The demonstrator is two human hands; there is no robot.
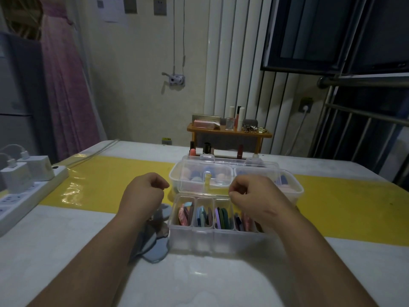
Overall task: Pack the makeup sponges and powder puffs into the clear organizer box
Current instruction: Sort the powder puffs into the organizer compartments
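The clear organizer box stands open in front of me, its divided front tray filled with upright powder puffs in pink, blue, purple and green. Behind it, the deeper clear section holds rounded makeup sponges under a raised lid. My left hand hovers left of the tray, fingers curled with nothing visible in them. My right hand hangs over the tray's right compartments, fingers curled; I cannot see anything held. Several grey-blue puffs lie on the table under my left wrist.
A white power strip with chargers lies at the left edge. A small wooden shelf with cosmetics stands behind the box, lipsticks below it. A yellow mat crosses the white table.
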